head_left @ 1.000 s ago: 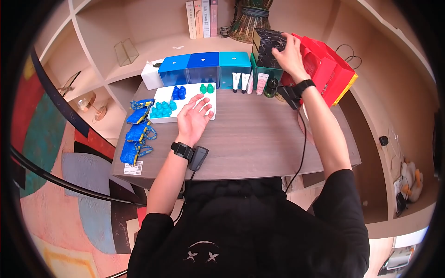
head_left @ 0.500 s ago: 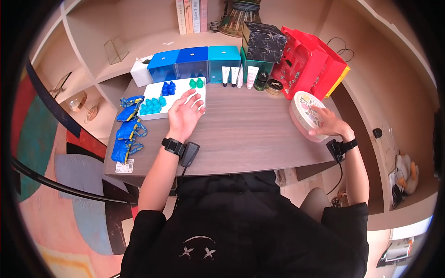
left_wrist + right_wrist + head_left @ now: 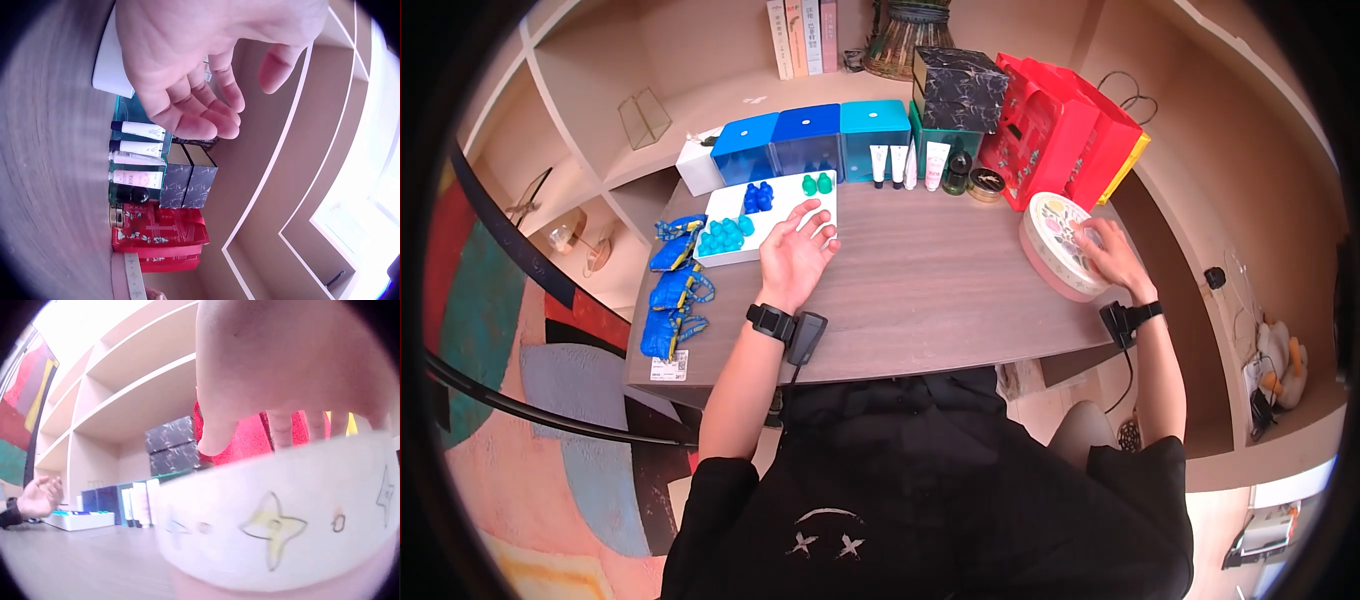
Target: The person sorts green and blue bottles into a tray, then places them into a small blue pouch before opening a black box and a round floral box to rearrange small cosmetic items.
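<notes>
A round box with a floral lid and pink sides stands at the table's right side. My right hand rests over its lid with the fingers spread; the right wrist view shows the hand above the pale rim. My left hand hovers palm up by the near right part of a white tray, fingers loosely bent and holding nothing. Dark blue, teal and green small figures sit in that tray. In the left wrist view the left hand touches nothing.
Blue and teal boxes line the back, with a marbled black box on a green one. Tubes, a dark bottle and a round tin stand in front. Red bags are back right; blue pouches lie left.
My right hand has left the marbled black box and moved down and toward me onto the round box's lid. The left hand has kept its pose, while the head view has shifted slightly.
</notes>
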### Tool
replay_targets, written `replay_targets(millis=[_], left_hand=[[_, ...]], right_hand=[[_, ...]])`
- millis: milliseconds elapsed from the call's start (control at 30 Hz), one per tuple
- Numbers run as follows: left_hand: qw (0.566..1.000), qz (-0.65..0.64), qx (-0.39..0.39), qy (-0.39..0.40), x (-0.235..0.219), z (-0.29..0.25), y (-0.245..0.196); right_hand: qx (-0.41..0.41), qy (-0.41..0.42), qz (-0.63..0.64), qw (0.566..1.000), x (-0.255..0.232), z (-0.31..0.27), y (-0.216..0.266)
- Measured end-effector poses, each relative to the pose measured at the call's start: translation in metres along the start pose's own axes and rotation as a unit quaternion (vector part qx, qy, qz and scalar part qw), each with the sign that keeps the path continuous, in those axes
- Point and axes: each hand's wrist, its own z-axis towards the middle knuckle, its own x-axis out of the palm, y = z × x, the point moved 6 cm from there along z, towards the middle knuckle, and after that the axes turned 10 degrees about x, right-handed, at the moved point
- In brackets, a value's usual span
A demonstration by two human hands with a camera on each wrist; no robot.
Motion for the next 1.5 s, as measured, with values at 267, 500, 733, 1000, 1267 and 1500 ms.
replay_targets(millis=[267, 500, 733, 1000, 1267, 1500], left_hand=[[1.000, 0.019, -0.015, 0.013, 0.000, 0.000, 0.003], [0.992, 0.098, -0.057, 0.052, 0.010, -0.003, 0.014], [0.997, 0.049, -0.045, 0.032, 0.010, -0.001, 0.011], [0.995, 0.050, -0.035, 0.074, 0.012, -0.002, 0.014], [0.971, 0.210, -0.077, 0.082, 0.009, -0.004, 0.026], [0.968, 0.218, -0.074, 0.100, 0.014, -0.006, 0.022]], right_hand=[[0.006, -0.112, -0.006, 0.994, 0.012, 0.007, 0.010], [-0.095, -0.052, -0.028, 0.994, 0.062, -0.001, 0.093], [-0.259, -0.006, 0.017, 0.966, 0.105, -0.006, 0.198], [-0.192, -0.119, 0.157, 0.962, 0.089, 0.017, 0.163], [0.001, 0.165, 0.137, 0.977, 0.113, 0.015, 0.138], [-0.006, 0.189, 0.321, 0.928, 0.132, 0.028, 0.128]])
